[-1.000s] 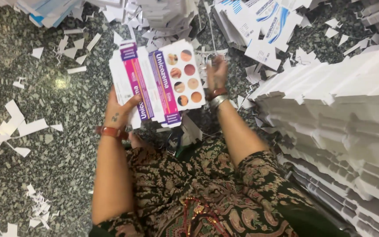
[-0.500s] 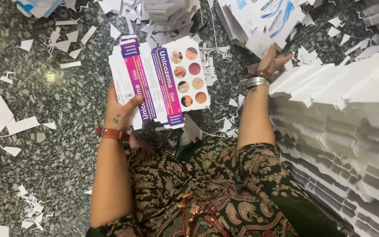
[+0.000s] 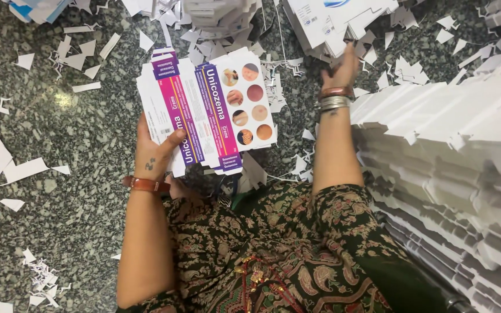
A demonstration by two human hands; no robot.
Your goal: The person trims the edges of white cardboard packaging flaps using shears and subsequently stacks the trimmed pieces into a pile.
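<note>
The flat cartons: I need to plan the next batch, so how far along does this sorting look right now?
Done, it seems: tall stacks of white cut sheets stand at the person's right, and paper offcuts litter the floor. In hand: the left hand grips a bundle of flat printed cartons, while the right hand reaches toward a loose pile of flat cartons ahead. Left: that pile, plus another beside it.

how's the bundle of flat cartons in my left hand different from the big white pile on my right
The bundle of flat cartons is thin and printed with purple bands and coloured circles; the big white pile is plain white and far thicker.
The bundle is lifted in the grip of the left hand; the pile lies on the stone floor, untouched.
Both are stacked flat die-cut card sheets.
</note>
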